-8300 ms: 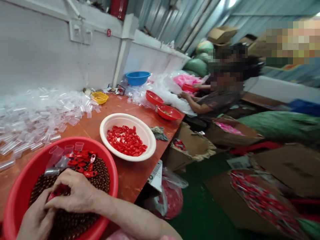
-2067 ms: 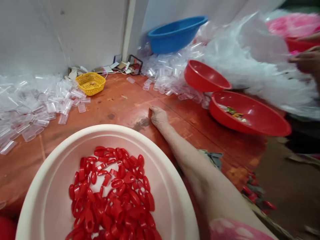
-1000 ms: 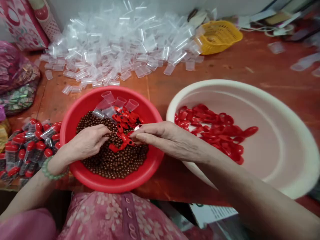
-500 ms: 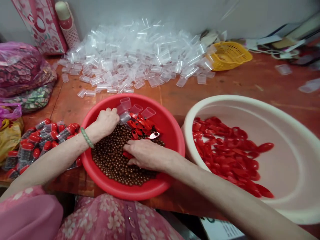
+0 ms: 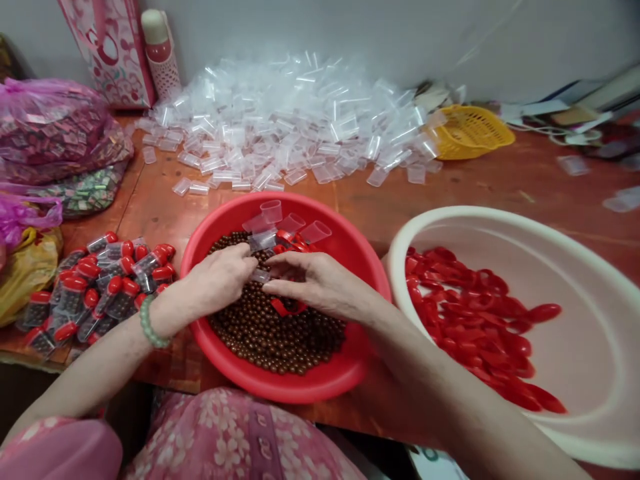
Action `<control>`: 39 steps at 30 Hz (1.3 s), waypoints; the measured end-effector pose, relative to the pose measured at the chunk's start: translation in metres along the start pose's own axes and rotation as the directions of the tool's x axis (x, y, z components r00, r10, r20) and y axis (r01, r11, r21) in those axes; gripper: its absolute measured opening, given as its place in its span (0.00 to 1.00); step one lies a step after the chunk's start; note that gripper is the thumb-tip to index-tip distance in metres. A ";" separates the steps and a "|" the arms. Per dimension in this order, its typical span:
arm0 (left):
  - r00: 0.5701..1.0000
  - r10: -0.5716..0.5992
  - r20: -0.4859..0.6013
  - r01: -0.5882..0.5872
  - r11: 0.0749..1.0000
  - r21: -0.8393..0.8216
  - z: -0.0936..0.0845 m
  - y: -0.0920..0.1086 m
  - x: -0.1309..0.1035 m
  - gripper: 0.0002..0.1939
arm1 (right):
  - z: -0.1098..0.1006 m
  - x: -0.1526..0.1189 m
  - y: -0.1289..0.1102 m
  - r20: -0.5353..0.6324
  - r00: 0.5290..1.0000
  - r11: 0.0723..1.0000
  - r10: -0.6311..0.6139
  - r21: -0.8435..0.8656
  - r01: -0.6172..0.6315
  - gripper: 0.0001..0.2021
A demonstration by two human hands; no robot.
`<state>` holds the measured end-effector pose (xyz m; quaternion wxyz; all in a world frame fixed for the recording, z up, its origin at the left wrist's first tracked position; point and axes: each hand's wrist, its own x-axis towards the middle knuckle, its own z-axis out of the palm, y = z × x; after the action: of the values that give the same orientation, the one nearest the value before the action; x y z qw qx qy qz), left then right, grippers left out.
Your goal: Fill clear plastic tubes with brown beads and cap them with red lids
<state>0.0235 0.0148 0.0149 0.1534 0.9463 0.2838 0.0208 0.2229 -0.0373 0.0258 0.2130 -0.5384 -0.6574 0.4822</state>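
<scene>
Over the red basin [image 5: 287, 390], my left hand [image 5: 223, 277] has its fingers closed on a small clear plastic cup [image 5: 260, 275]. My right hand [image 5: 320, 283] is on the cup's other side, thumb and fingers round its right end, with a red piece [image 5: 289, 307] hanging by the palm. Brown beads [image 5: 275, 340] fill the basin's lower part beneath both hands. Several clear cups [image 5: 271, 212] and red pieces lie at the basin's back, partly hidden by my right hand.
A white basin [image 5: 500, 217] with red lids [image 5: 475, 313] stands right. Filled red-capped containers [image 5: 107, 283] lie left, near plastic bags [image 5: 55, 133]. Behind are a heap of clear cups [image 5: 300, 127], a yellow basket [image 5: 473, 133], a bottle [image 5: 161, 57] and a pink bag [image 5: 113, 53].
My left hand has come away from the cups at the basin's back and now holds one. My right hand has risen from the beads to meet it. The view has shifted slightly.
</scene>
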 end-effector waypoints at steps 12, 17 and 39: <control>0.961 -0.121 -0.250 0.082 0.983 -0.161 0.010 0.002 -0.053 0.16 | 0.026 0.022 -0.001 0.224 0.971 0.733 0.089 -0.674 0.089 0.12; 0.873 -0.210 -0.440 0.085 0.954 -0.287 0.026 -0.003 -0.063 0.19 | 0.044 0.026 -0.007 0.244 0.950 0.424 0.195 -0.894 0.143 0.16; 0.855 -0.323 -0.406 0.099 0.869 -0.484 0.023 0.009 -0.072 0.28 | 0.057 0.042 0.014 0.230 0.962 0.989 -0.148 0.034 0.144 0.16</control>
<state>-0.0292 -0.0377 -0.0014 0.2934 0.8128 0.4052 0.2985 0.1702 -0.0230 -0.0215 0.1744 -0.4269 -0.7115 0.5302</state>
